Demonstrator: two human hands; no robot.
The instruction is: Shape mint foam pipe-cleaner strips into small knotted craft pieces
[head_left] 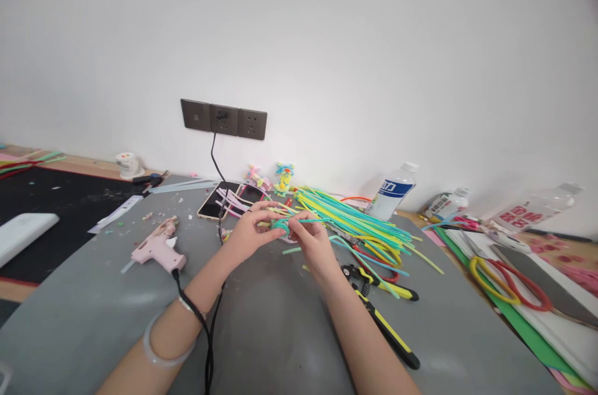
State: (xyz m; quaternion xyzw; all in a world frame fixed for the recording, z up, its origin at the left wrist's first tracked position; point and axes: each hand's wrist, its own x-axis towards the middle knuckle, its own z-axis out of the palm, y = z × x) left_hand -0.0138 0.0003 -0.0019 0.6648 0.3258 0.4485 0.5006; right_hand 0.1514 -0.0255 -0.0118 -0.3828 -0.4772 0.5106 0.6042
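My left hand (251,228) and my right hand (311,241) meet over the grey mat (261,320), both pinched on a teal pipe cleaner (281,226) that is bent into a small loop between the fingers. Its free end sticks out to the right. A heap of teal, yellow and green pipe cleaners (355,223) lies just beyond my right hand. Yellow-and-black pliers (383,314) rest on the mat beside my right forearm.
A pink glue gun (157,248) lies at the left, its black cord running under my left arm. Two phones (219,199), small craft figures (284,178), water bottles (391,190), a wall socket strip (223,119) and red and yellow scissors (509,280) on paper sheets are around.
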